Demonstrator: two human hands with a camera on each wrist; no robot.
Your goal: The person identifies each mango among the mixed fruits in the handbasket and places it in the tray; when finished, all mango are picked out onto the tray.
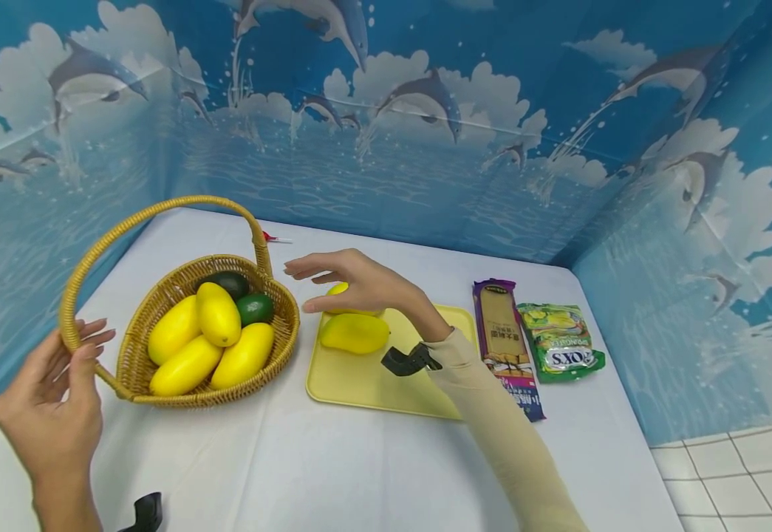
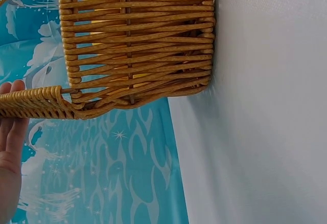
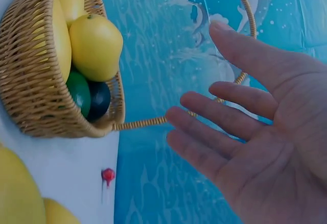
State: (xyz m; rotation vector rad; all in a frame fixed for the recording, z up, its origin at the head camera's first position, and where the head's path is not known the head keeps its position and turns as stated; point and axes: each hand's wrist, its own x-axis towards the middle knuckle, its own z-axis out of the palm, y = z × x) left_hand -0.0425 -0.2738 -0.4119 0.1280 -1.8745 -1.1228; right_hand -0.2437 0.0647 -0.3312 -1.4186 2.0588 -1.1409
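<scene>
My left fingers lie nearly straight, my left hand (image 1: 53, 410) touching the handle (image 1: 199, 200) of the basket (image 1: 287, 321), left of the tray (image 1: 372, 384); thumb pressure I can't quite tell. I'd steady it, keeping the fruit (image 1: 219, 314) level. My right hand (image 1: 362, 284) hangs empty, fingers apart.

One basket (image 1: 286, 314) is holding four yellow fruits (image 1: 218, 315) and two green fruits (image 1: 255, 309), with one tray (image 1: 366, 384) and two more yellow fruits (image 1: 355, 334) sitting to its right, two packets (image 1: 501, 321) lying farther right, and one red-tipped item (image 1: 278, 239) behind.
</scene>
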